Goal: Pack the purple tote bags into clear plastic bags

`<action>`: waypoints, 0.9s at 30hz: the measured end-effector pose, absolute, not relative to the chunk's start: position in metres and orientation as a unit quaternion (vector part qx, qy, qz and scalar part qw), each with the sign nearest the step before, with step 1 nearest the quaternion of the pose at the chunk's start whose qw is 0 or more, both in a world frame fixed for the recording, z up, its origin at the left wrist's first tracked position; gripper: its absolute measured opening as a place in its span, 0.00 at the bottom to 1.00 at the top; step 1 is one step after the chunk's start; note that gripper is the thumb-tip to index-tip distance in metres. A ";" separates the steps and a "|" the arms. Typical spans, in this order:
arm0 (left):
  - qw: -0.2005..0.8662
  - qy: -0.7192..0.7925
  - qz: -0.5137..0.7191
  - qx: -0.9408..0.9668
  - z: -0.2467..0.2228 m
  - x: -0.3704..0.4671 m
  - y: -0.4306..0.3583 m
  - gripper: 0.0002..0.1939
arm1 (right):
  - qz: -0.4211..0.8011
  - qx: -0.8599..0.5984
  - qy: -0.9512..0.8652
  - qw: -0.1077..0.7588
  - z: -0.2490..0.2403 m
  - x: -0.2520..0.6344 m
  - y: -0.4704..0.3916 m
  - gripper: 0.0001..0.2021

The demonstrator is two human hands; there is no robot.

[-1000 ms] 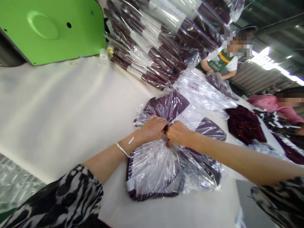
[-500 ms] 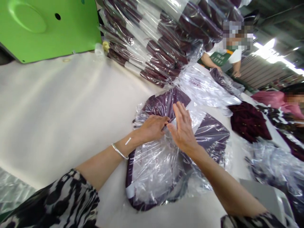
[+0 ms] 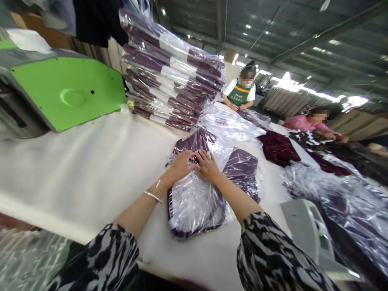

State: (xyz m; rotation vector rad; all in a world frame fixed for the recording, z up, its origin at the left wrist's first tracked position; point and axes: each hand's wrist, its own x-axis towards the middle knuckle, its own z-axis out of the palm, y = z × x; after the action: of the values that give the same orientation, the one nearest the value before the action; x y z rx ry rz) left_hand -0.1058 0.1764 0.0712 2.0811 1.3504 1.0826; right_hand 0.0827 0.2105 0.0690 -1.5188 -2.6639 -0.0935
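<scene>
A dark purple garment in a clear plastic bag (image 3: 197, 202) lies folded on the white-covered table in front of me. My left hand (image 3: 182, 165) is on the bag's upper part, its thumb and fingers curled round a bit of the film. Right beside it my right hand (image 3: 209, 165) lies over the bag with its fingers stretched out, the fingertips meeting those of my left hand. Another bagged purple piece (image 3: 242, 163) sticks out to the right, partly under the first bag. What lies beneath my palms is hidden.
Behind the bag rises a stack of bagged maroon garments (image 3: 172, 76). A green-sided machine (image 3: 100, 83) stands at the left. At right are loose plastic bags (image 3: 233, 121), a dark red garment (image 3: 280, 147) and a grey device (image 3: 301, 226). Two people (image 3: 241, 95) work beyond.
My right hand has come down from above the bag to lie on it beside my left hand. The camera view has tilted up, showing more of the room.
</scene>
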 end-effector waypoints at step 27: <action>0.512 0.628 0.276 0.517 0.084 -0.165 0.275 0.38 | -0.272 -0.346 -0.885 0.151 0.045 0.353 0.142 0.40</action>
State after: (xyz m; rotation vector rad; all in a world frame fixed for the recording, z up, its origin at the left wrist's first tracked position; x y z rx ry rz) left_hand -0.1646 0.2755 0.0837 1.2449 1.5114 0.6630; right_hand 0.3532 0.1417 0.0450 -0.9925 -2.5426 -0.7808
